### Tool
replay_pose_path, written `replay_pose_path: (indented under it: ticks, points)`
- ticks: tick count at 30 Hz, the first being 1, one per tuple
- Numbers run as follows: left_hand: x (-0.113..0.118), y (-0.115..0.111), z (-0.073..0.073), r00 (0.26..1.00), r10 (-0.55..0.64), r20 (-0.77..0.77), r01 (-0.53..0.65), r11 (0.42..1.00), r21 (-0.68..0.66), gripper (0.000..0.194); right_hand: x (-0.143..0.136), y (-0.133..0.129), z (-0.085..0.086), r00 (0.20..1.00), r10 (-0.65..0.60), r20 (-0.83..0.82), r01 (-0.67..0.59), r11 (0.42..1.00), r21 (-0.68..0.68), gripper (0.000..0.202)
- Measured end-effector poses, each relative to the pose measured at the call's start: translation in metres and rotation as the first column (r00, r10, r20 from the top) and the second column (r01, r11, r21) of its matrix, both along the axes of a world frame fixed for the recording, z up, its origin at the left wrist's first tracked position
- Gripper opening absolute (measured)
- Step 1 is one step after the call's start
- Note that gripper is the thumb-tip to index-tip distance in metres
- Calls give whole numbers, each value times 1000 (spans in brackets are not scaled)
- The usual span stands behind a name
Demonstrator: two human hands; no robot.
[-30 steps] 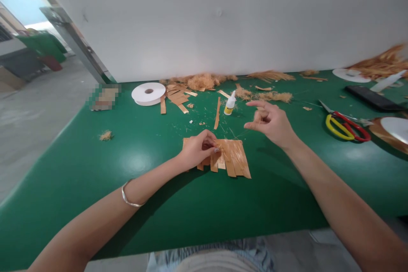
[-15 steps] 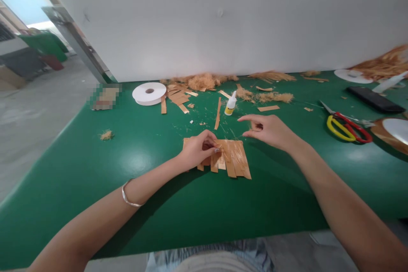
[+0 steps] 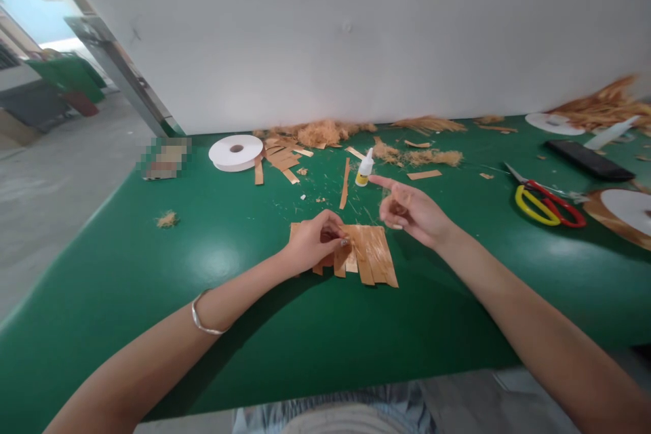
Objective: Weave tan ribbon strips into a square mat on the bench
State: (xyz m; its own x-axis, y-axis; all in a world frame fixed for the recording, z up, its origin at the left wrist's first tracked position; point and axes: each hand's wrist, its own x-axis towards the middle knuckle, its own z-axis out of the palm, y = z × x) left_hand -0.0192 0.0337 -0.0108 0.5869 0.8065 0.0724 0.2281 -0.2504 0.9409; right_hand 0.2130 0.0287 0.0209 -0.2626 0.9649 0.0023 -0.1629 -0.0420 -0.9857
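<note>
"Tan strip panel (image 3: 376,254), head view: lying where?"
"Flat on the green surface (image 3: 315,352), partly under the left hand (image 3: 312,241)."
"And that grip?"
"Drawn in, thumb near fingertips, over the panel; impossible to tell whether pinching."
"Right hand (image 3: 418,215)?"
"Curled round a tuft of fibre (image 3: 399,209), index finger outstretched beside the upright white bottle (image 3: 364,171)."
"Farther right?"
"Scissors (image 3: 538,186), yellow-and-red-handled, lying apart."

strip panel (image 3: 373,254) on table (image 3: 325,339) | bottle (image 3: 364,170) behind panel | roll (image 3: 228,158) left of bottle | scissors (image 3: 545,189) right of panel
</note>
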Motion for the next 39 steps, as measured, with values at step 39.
replay_pose_path:
  ticks: [39]
  points:
    - [-40,-6,35,751,-231,-619,588,660,467,68,-31,2,21,972,198,123,-199,980,-5,35]
